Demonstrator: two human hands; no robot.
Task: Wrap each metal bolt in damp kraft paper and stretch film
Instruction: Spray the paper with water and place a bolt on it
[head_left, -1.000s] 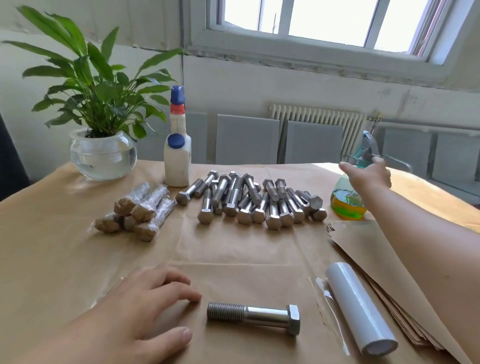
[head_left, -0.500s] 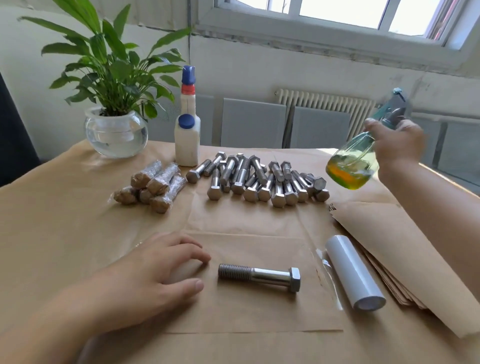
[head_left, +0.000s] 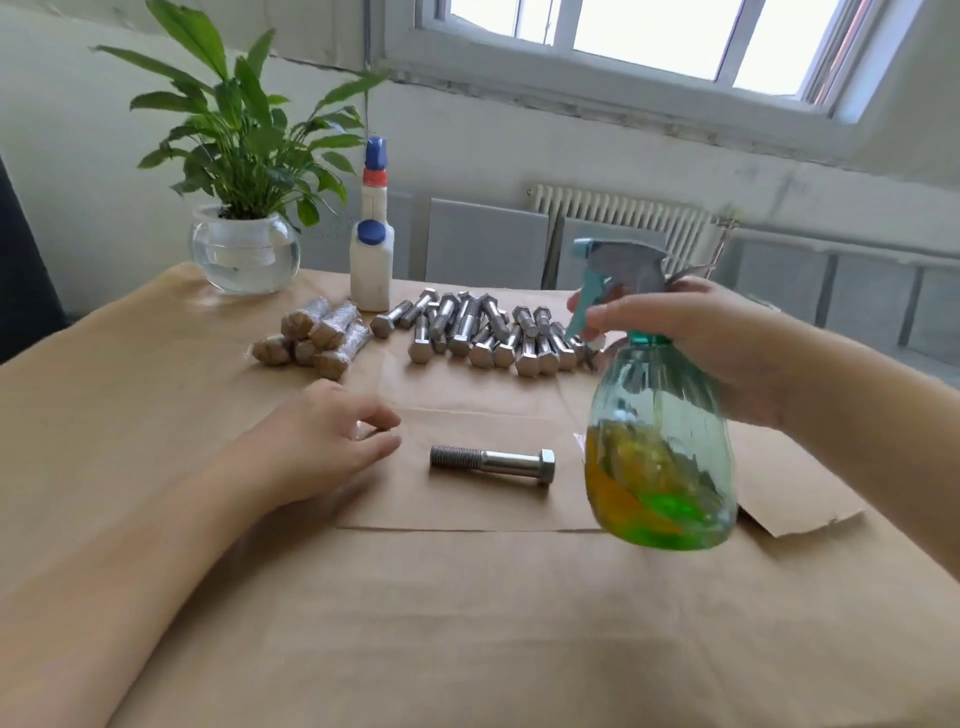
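The right hand (head_left: 696, 343) grips a sprayer (head_left: 660, 441) held over the paper sheet (head_left: 467, 499), hiding whatever lies behind it. The bolt (head_left: 492, 462) lies on that sheet. The left hand (head_left: 322, 441) rests beside it, fingers loosely curled. Behind lie loose bolts (head_left: 483, 332), wrapped ones (head_left: 317, 338), a white bottle (head_left: 371, 260) and a plant (head_left: 244, 218).

potted plant (head_left: 244, 156) in glass bowl, white bottle (head_left: 371, 260) beside it, radiator (head_left: 618, 213) behind

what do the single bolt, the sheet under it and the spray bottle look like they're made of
Bolt: bright bare metal, probably steel; shiny shank, darker threads. Sheet: matte brown kraft paper, edges and creases visible. Spray bottle, held in the right hand: clear green-tinted plastic, apparently, with liquid showing through and a teal trigger head.
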